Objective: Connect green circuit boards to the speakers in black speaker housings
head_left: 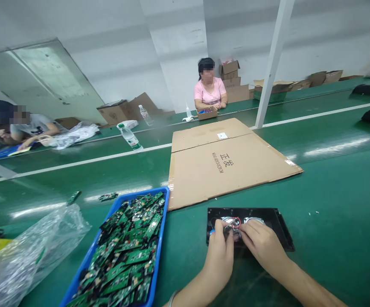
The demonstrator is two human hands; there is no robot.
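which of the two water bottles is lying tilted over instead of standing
The nearer clear plastic water bottle with the green label, left of the flat brown cardboard sheet, leans over. The farther bottle, by the cardboard boxes, stands upright.

The single head-worn camera is looking forward and down across the green workbench surface (332, 204), sitting close above the person's hands at six o'clock and facing the white back wall (172, 42) at twelve o'clock.
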